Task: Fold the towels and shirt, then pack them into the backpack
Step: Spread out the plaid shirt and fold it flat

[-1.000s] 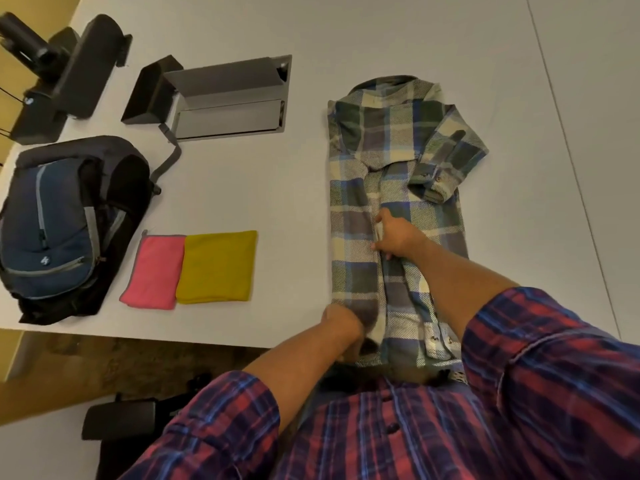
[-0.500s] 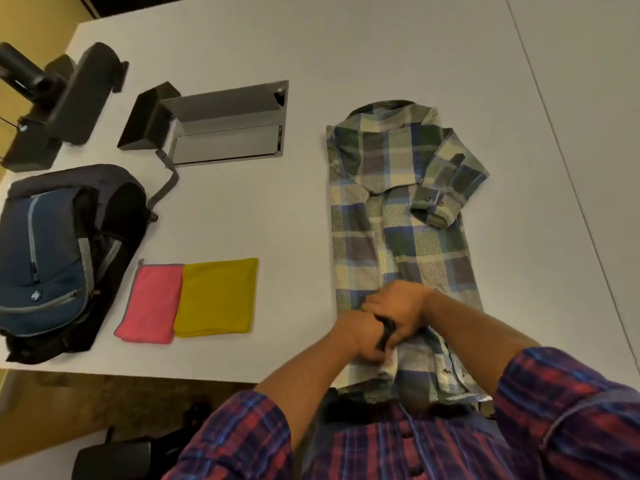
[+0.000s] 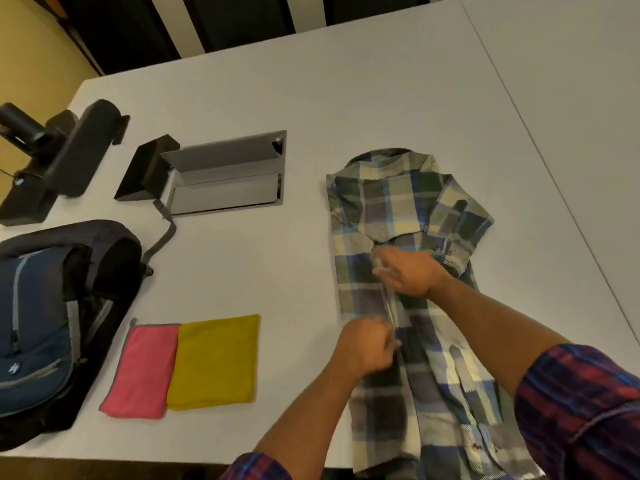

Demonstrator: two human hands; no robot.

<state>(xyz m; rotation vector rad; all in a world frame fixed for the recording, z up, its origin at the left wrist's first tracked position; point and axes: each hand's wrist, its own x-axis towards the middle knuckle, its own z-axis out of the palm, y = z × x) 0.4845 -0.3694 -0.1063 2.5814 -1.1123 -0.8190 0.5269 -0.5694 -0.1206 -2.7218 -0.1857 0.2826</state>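
A plaid shirt (image 3: pixel 398 209) lies lengthwise on the white table (image 3: pixel 311 116), both sides folded in, its hem hanging over the near edge. My right hand (image 3: pixel 408 271) lies on the shirt's middle seam below the collar, fingers pointing left. My left hand (image 3: pixel 367 344) is curled at the folded left edge lower down, pinching the fabric. A folded pink towel (image 3: pixel 142 368) and a folded yellow towel (image 3: pixel 216 360) lie side by side to the left. The dark blue backpack (image 3: pixel 45 323) lies at the far left.
A recessed metal cable box (image 3: pixel 225 178) with its lid open sits in the table behind the towels. A black device on a stand (image 3: pixel 65 157) is at the back left. The backpack's grey strap (image 3: pixel 162 237) trails toward the box.
My right hand has moved up the shirt from near the hem toward the collar. My left hand shifted slightly up along the left fold. The camera view tilted up.
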